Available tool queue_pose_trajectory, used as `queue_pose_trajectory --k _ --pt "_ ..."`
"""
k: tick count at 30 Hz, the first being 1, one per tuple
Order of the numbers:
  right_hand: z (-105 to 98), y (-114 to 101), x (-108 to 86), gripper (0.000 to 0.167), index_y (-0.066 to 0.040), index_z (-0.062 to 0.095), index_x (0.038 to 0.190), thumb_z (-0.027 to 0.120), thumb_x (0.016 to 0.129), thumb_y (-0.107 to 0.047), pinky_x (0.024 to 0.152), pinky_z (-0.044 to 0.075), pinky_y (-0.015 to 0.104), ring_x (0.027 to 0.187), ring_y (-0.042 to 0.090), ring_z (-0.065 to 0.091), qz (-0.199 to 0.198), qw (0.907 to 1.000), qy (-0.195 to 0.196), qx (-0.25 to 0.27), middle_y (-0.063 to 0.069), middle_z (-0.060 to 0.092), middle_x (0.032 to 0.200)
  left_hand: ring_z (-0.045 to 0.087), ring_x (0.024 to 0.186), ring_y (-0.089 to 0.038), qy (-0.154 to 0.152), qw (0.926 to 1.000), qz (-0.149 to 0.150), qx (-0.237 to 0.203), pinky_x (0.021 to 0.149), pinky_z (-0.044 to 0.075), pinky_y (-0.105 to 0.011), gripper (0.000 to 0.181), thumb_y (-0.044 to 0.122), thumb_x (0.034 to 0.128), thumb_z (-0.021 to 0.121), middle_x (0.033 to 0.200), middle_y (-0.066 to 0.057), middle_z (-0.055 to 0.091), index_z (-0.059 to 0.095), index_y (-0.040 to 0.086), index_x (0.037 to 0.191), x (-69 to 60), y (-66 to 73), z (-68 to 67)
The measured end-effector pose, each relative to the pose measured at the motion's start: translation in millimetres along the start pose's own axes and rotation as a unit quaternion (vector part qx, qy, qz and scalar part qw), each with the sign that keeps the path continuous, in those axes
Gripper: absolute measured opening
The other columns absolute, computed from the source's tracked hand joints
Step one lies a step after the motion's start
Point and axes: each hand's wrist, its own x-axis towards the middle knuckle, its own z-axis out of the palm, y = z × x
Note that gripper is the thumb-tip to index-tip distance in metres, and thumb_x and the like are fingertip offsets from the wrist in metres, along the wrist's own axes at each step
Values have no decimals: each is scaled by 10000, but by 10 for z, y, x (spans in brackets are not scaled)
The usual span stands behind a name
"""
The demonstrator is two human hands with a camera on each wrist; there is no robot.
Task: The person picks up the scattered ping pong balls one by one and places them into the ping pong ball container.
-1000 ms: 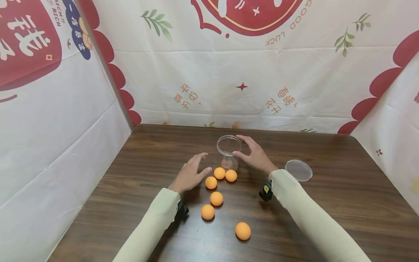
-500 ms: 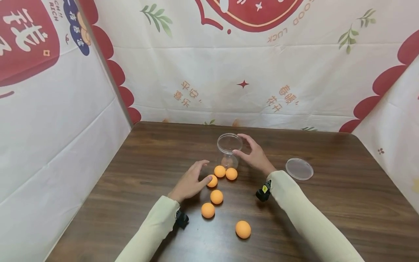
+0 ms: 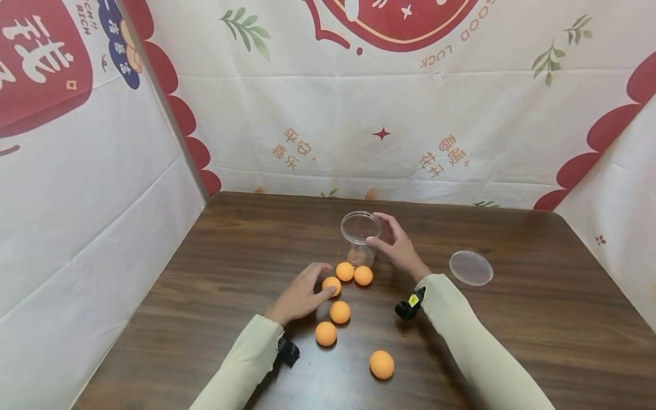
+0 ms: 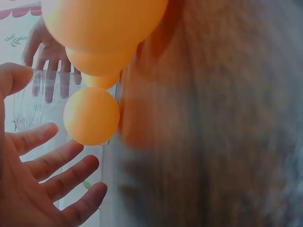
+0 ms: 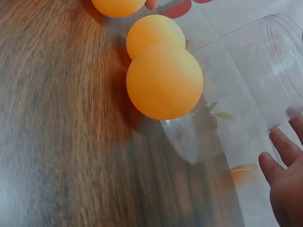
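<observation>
In the head view a clear plastic jar (image 3: 361, 228) stands upright and uncapped on the table. My right hand (image 3: 398, 246) holds its right side near the rim, thumb in front and fingers behind. My left hand (image 3: 302, 293) reaches around an orange ping-pong ball (image 3: 330, 285), thumb at its near side and fingers beyond. In the left wrist view those fingers (image 4: 61, 170) are spread; firm contact with the ball cannot be told. Two more balls (image 3: 345, 271) (image 3: 363, 275) sit right before the jar. Orange colour shows through the jar's lower wall.
Nearer the front lie three other orange balls (image 3: 340, 312) (image 3: 326, 333) (image 3: 381, 364). A clear round lid (image 3: 471, 268) rests flat to the right. The brown wooden table (image 3: 230, 245) ends at a printed cloth backdrop (image 3: 328, 114).
My left hand has come down and slightly toward me, from beside the jar to around the ball. My right hand stays at the jar, and the balls keep their places.
</observation>
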Motion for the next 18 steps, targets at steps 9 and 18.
queue_pose_trajectory --k 9,18 --pt "92 62 6 581 -32 335 1414 617 906 -41 1151 217 533 1386 305 326 -199 9987 132 440 190 376 1472 564 1145 -229 -101 9998 -169 -62 950 483 -434 468 358 945 576 1295 -81 537 479 96 1320 -32 -31 0" --pt "136 127 31 564 -12 328 1405 585 903 5 1126 249 562 1329 298 379 -326 9970 373 602 203 372 1473 547 1049 -168 -167 9997 -65 140 909 485 -357 398 288 893 655 1191 -17 554 537 122 1235 -18 -10 31"
